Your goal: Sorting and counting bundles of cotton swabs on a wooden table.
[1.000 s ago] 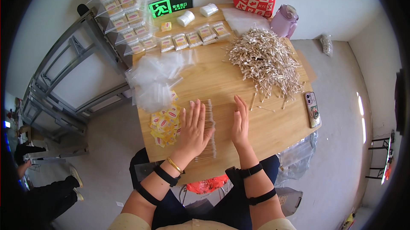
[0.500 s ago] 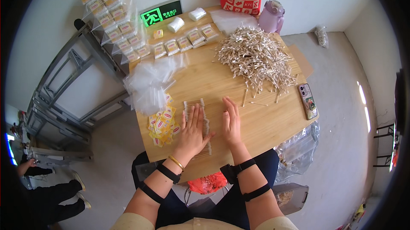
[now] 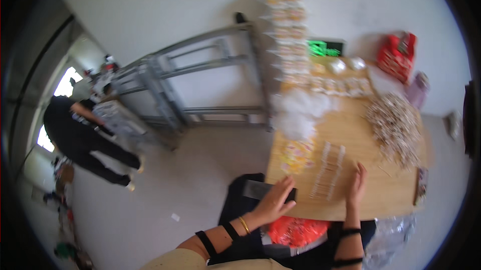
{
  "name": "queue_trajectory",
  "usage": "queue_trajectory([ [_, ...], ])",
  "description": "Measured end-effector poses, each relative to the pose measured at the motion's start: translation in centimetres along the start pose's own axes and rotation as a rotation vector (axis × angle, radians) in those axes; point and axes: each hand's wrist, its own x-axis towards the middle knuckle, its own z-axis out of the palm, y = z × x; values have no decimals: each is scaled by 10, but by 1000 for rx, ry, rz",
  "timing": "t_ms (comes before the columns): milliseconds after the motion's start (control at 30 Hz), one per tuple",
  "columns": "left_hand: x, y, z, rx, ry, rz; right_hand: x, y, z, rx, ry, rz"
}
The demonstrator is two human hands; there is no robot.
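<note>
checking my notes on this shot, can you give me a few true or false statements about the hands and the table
1. The right hand rests flat on the wooden table. True.
2. The left hand holds a red bag. False: it is open at the table's near left edge, over a dark flat object.
3. Rows of pale sticks lie between the two hands. True.
4. The loose heap of sticks sits on the floor. False: it is on the table's right side.
5. A person in dark clothes bends at far left. True.

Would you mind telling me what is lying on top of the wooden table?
On the wooden table lie rows of small sticks, a heap of sticks, white plastic bags, yellow packets and the right hand. Blur hides finer detail.
</note>
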Motion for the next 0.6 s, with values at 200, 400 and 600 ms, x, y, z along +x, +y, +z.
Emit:
queue_trajectory([
  [200, -74, 11, -27, 79, 53, -52, -57, -16, -6, -63, -20, -74],
  [400, -92, 15, -41, 130, 133, -30, -93, -14, -19, -26, 13, -19],
  [600, -102, 8, -41, 104, 165, -15, -113, -26, -12, -83, -36, -76],
])
